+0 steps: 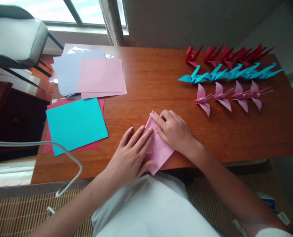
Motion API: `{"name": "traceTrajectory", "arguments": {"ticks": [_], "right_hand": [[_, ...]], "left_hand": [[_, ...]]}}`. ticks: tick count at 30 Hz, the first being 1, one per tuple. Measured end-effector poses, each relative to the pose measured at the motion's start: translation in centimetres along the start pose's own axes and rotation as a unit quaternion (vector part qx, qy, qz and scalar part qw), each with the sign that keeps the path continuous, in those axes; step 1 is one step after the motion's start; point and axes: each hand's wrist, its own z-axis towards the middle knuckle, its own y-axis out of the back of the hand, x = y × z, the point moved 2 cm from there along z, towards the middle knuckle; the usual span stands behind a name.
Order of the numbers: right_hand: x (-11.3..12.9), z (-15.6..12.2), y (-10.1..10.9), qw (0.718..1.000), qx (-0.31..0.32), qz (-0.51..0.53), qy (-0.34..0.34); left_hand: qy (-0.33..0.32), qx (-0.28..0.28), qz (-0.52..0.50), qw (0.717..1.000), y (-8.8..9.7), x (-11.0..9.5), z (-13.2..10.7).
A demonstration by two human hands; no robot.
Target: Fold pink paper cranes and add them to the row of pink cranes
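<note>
So, we've got both hands on one pink folded sheet (161, 153) at the near edge of the table (146, 79), roughly mid-width, its near corner poking past the edge over white clothing (146, 207).

Left hand (134, 149): fingers extended, slightly spread, lying over the sheet's left part; thumb out near the bottom corner. No grasp that we can see, but it hides most of the left edge and the folds there. Right hand (174, 130): half curled, index reaching the far tip, other fingers bent. Can't tell whether it pinches the paper or only presses; the palm side is hidden.

Far right, three rows of paper cranes: red row (212, 55), cyan row (218, 75), pink row (223, 97). Pink we count as four; red and cyan overlap toward the right, so no firm count.

Left side: pink sheets (100, 75) partly cover pale blue sheets (66, 74), clear wrap behind, contents unreadable. Nearer, a cyan sheet (76, 125) covers most of a red sheet (92, 145).

White cable (72, 154) enters from the left frame edge. Chair (15, 41) and window (55, 10) are cut off, the latter washed out. Floor items at near right are too blurred to identify.
</note>
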Motion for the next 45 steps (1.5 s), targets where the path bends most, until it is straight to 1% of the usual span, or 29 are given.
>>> {"name": "traceTrajectory", "arguments": {"ticks": [4, 6, 9, 14, 18, 21, 25, 30, 34, 37, 41, 43, 45], "right_hand": [[-0.1, 1.1, 0.6, 0.998, 0.012, 0.034, -0.046], [-0.1, 1.9, 1.1, 0.996, 0.032, 0.042, -0.074], [0.0, 3.0, 1.8, 0.992, 0.073, 0.04, -0.099], [0.0, 4.4, 2.8, 0.987, 0.114, 0.016, -0.109], [0.0, 5.0, 3.1, 0.985, 0.134, 0.002, -0.112], [-0.3, 5.3, 3.1, 0.985, 0.129, 0.005, -0.113], [-1.4, 5.6, 2.9, 0.985, 0.117, 0.02, -0.128], [-2.8, 5.9, 2.6, 0.987, 0.079, 0.05, -0.134], [-3.2, 6.2, 2.3, 0.989, 0.06, 0.07, -0.119], [-3.2, 6.2, 2.2, 0.989, 0.052, 0.065, -0.125], [-3.1, 6.0, 2.4, 0.988, 0.054, 0.079, -0.12], [-2.9, 5.8, 2.5, 0.987, 0.065, 0.087, -0.117], [-2.8, 5.6, 2.7, 0.987, 0.082, 0.073, -0.117]], "left_hand": [[0.001, 0.0, -0.001, 1.0, 0.1, 0.0, 0.0], [0.002, -0.002, 0.0, 1.0, 0.1, 0.0, 0.0], [0.002, -0.002, 0.004, 1.0, 0.2, 0.0, 0.0], [0.005, 0.0, 0.002, 1.0, 0.2, -0.1, 0.1], [0.01, -0.007, 0.01, 1.0, 0.2, -0.3, 0.1], [0.013, -0.009, 0.014, 1.0, 0.1, -0.3, 0.1], [0.012, -0.009, 0.016, 1.0, 0.0, -0.4, 0.0], [0.008, -0.009, 0.015, 1.0, 0.1, -0.3, 0.0], [0.011, -0.006, 0.005, 1.0, 0.1, -0.3, 0.0], [0.013, -0.013, -0.007, 1.0, 0.0, -0.2, 0.0], [0.014, -0.012, -0.015, 1.0, 0.0, -0.2, 0.0], [0.018, -0.006, -0.017, 1.0, 0.1, -0.2, 0.0], [0.021, 0.007, -0.018, 1.0, 0.3, -0.3, 0.1]]}}
